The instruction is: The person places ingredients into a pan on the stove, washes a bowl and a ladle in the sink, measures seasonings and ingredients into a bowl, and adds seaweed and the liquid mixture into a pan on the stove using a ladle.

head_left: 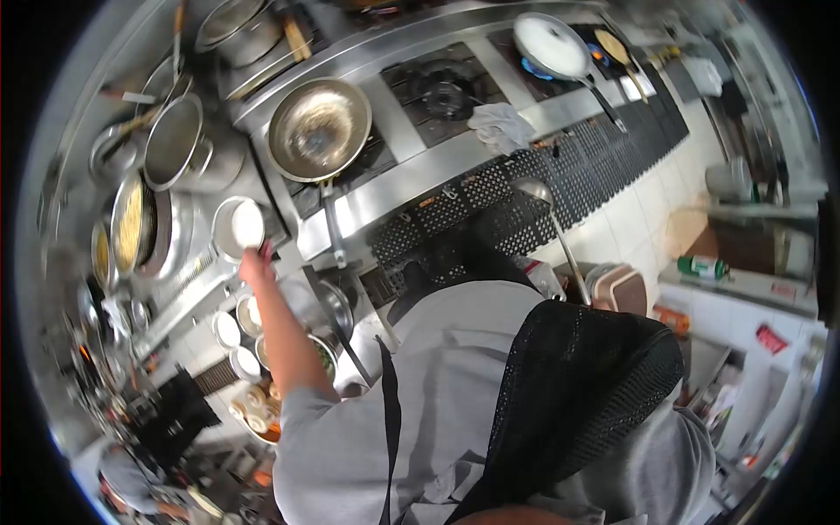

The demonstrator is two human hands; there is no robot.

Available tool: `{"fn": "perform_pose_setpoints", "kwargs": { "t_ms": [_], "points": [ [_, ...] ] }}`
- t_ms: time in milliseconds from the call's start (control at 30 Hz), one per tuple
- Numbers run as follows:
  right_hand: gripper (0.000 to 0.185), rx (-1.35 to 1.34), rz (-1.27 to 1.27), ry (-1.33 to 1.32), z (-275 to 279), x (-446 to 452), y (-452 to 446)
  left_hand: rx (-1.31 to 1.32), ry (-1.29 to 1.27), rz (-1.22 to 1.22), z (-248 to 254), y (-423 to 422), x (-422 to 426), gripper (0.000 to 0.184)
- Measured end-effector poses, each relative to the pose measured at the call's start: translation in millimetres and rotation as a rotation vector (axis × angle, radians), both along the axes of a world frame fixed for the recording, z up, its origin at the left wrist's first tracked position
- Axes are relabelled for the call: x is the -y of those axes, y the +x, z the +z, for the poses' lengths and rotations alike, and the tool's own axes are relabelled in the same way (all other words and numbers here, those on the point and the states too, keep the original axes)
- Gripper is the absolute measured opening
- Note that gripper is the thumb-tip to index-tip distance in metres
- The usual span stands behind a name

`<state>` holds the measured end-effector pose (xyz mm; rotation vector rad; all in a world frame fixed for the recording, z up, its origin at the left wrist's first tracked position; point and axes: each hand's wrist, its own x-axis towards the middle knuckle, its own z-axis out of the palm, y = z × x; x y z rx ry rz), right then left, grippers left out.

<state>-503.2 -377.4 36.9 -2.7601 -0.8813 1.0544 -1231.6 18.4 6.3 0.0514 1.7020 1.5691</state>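
My left hand reaches out to the left with its fingers closed at the rim of a metal pot. Something small and red shows beside the fingers, too small to name. White contents fill part of that pot. My right hand does not show. A long-handled ladle slants up in front of my right side, and whatever holds its lower end is hidden. An empty steel frying pan rests on the near left burner of the stove.
A pan of white liquid sits over a blue flame at the right. Beside the stove's middle burner lies a crumpled cloth. Tall pots crowd the left counter, with white containers below. Another person is at the lower left.
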Motion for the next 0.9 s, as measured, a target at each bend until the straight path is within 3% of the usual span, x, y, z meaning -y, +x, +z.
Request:
{"fn": "perform_pose_setpoints", "kwargs": {
  "t_ms": [33,133,167,267,367,467,567,600,700,833,900],
  "points": [
    [0.029,0.035,-0.111,0.013,0.5,12.5,-10.7,-0.06,0.034,-0.096,-3.6,-20.8,2.7,0.029],
    [0.028,0.042,-0.291,0.08,-1.4,35.6,-26.5,-0.276,-0.006,-0.211,65.3,-11.5,7.0,0.025],
    [0.028,0.024,-0.334,0.139,-7.7,39.1,-24.3,-0.497,0.015,-0.431,84.0,-6.0,9.3,0.026],
    [0.03,-0.048,-0.411,0.214,-70.4,61.6,5.4,-0.403,-0.087,-0.557,155.1,62.1,4.4,0.028],
    [0.029,0.014,-0.359,0.269,-29.0,12.5,14.4,-0.31,-0.118,-0.778,168.8,151.8,-6.9,0.027],
    [0.025,-0.223,-0.365,0.427,-12.4,-31.8,62.3,-0.173,-0.133,-0.91,131.9,265.0,-15.6,0.024],
    [0.023,-0.368,-0.237,0.414,23.6,-93.4,123.0,0.043,-0.091,-0.998,104.0,402.5,-14.3,0.022],
    [0.027,-0.27,-0.15,0.395,19.8,-110.7,147.4,0.11,-0.114,-1.008,86.6,443.6,-17.3,0.022],
    [0.031,-0.317,-0.016,0.386,47.2,-168.0,210.2,0.252,-0.124,-0.98,60.2,557.3,-28.0,0.025],
    [0.021,-0.311,0.265,0.396,89.0,-231.6,266.4,0.116,-0.074,-1.002,34.3,658.7,-50.4,0.027],
    [0.03,-0.371,0.307,0.437,115.0,-255.6,269.8,0.089,-0.108,-0.937,13.1,680.4,-65.6,0.024]
  ]
}}
